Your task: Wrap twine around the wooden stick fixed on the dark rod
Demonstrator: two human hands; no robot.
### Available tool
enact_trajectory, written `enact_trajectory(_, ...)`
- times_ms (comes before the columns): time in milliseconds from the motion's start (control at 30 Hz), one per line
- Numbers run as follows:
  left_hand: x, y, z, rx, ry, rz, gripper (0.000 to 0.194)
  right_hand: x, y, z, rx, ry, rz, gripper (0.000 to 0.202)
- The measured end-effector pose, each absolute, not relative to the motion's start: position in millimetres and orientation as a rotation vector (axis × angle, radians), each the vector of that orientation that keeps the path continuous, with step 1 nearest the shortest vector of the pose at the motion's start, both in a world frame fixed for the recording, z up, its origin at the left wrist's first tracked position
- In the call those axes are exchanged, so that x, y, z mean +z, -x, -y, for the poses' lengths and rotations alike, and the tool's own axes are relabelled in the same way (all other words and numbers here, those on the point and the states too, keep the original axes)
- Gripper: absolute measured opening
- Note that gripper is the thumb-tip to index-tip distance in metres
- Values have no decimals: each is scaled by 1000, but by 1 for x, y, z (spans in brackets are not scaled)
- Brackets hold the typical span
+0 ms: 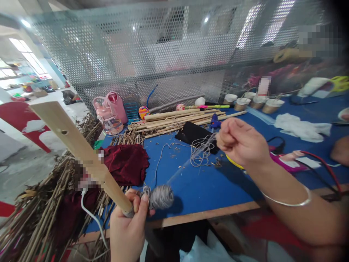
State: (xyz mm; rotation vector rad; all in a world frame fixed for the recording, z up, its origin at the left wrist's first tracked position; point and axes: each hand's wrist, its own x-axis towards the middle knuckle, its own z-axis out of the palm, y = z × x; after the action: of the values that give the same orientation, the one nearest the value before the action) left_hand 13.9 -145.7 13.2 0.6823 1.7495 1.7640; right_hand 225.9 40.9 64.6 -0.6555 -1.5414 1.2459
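Observation:
My left hand [127, 229] is closed around the lower end of a pale wooden stick [89, 160], which tilts up to the left and has a hole near its flat top. Against the same fingers is a bundle of grey twine [162, 197], wound into a thick roll. From the roll a thin, blurred string [188, 163] runs up to my right hand [242, 142], a closed fist raised over the table with the string's end hidden in it. Below and behind that fist lies a loose tangle of grey twine [201, 153], partly on a black cloth [191, 133].
A blue table [177, 185] carries wooden rods [174, 122], a dark red cloth [125, 163], a pink water bottle [110, 118], paper cups [242, 104] and white gloves [302, 125]. Dry stalks [40, 214] fill the left. Perforated metal [163, 47] stands behind. Another person's hand [340, 151] shows at right.

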Motion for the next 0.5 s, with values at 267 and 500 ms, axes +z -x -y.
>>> enact_trajectory(267,10,-6,145,1707,-682,-1765,44,41,-224,-29,193,1274,2557,39)
enact_trajectory(500,1,-20,136,1655,-839,-1622,44,58,-181,49,940,446,2838,61)
